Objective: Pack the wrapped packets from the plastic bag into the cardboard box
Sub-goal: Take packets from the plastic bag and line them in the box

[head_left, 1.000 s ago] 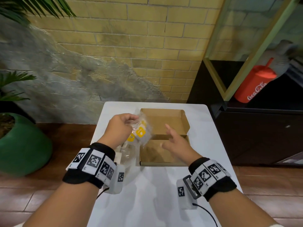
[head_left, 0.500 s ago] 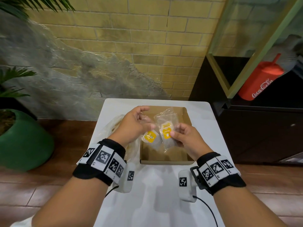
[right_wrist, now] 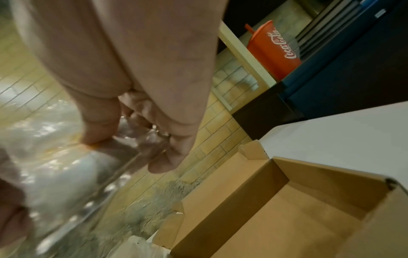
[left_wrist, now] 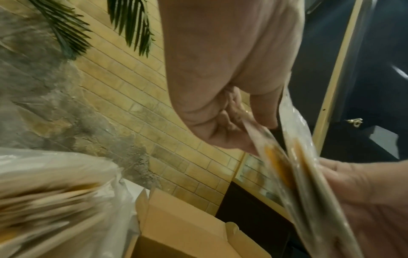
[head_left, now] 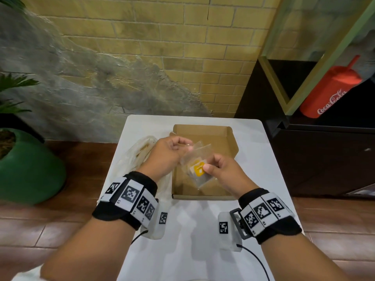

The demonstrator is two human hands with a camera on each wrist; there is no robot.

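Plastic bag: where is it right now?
In the head view the plastic bag lies on the white table, left of the cardboard box, behind the left hand.

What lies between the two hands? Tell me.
Head view: the packets, held over the open box, span from the left hand to the right hand.

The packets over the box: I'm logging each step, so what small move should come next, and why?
Probably lower the packets into the cardboard box and let go. Both the left hand and the right hand pinch them above the open box, whose visible floor looks bare, while the plastic bag lies left of it.
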